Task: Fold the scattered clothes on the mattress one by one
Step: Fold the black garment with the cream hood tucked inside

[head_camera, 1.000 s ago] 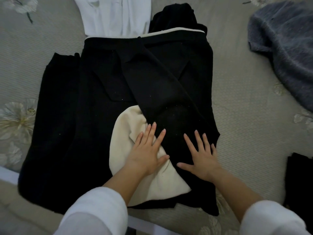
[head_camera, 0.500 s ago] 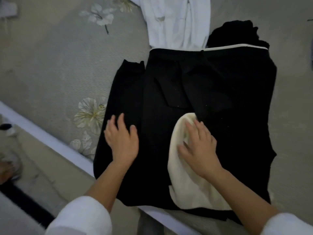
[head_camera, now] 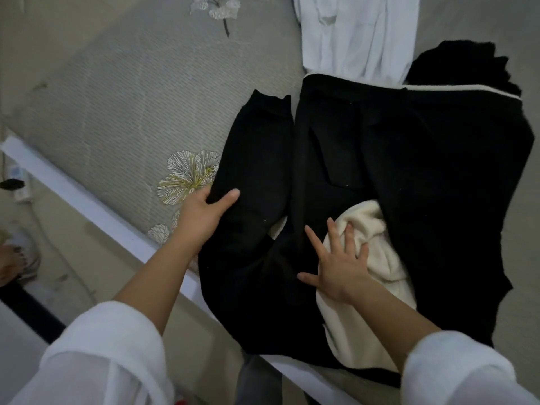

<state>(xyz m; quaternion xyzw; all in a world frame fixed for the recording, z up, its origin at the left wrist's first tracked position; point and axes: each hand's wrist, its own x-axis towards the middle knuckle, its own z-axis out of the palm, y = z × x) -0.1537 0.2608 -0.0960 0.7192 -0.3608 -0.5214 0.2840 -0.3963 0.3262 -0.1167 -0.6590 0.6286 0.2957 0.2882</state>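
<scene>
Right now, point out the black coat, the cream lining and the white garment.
black coat [head_camera: 432, 176], head view, on its flat front panel.
cream lining [head_camera: 385, 258], head view, on the bunched fold in its upper half.
white garment [head_camera: 350, 33], head view, on its creased middle.

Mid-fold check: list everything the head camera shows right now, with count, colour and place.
black coat: one, black, spread across the mattress's near right part
cream lining: one patch, cream, showing at the coat's near middle
white garment: one, white, beyond the coat at the top
black bundle: one, black, crumpled behind the coat's far right corner
mattress: one, grey with flower prints, under all the clothes
bed frame: one, white, along the mattress's near edge
power strip: one, white, on the floor at far left
foot: one, on the floor at lower left
left hand: grips the coat's left edge
right hand: fingers spread, pressing on lining and coat
sleeves: two, white, bottom corners
</scene>
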